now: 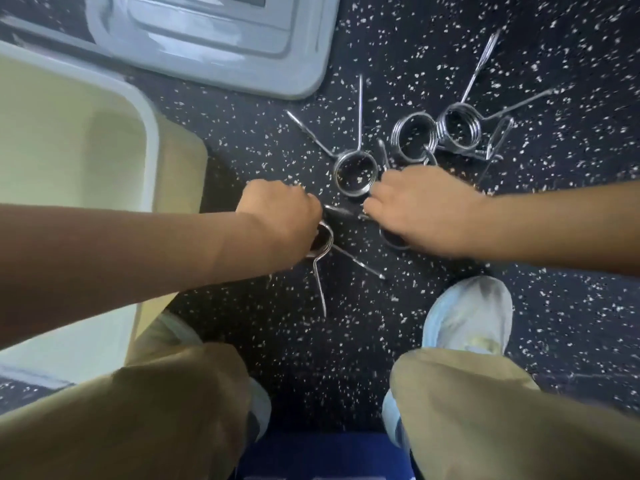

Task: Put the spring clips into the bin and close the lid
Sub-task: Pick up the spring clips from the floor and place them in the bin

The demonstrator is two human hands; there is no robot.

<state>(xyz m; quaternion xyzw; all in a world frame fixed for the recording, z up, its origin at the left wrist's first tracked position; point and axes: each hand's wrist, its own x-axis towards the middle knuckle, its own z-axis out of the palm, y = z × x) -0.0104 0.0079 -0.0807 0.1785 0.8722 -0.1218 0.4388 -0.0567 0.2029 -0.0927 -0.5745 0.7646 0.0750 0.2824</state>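
A dark floor [346,341] flecked with white fills the view, blurred throughout. The left hand [280,216] is curled over the coil of a clip [323,242], whose two prongs stick out toward the viewer; the fingers are hidden beneath the hand, so whether the coil is actually clamped cannot be told. The right hand [422,209] is laid palm-down over a second clip [391,241], of which only a dark arc of coil shows under the palm; its grip cannot be made out either. Between the hands a metal prong is seen, its owner unclear. Just beyond the knuckles a third clip [355,173] lies flat, and two more clips [414,136] [459,128] are tangled together farther right, partly overlapping. The open bin [149,133] stands at the left, cut off by the frame edge, its bottom hidden behind the left forearm. The grey lid [242,64] lies on the floor beyond it, its far part cropped. Tan trouser legs and a pale shoe [467,313] fill the near edge.
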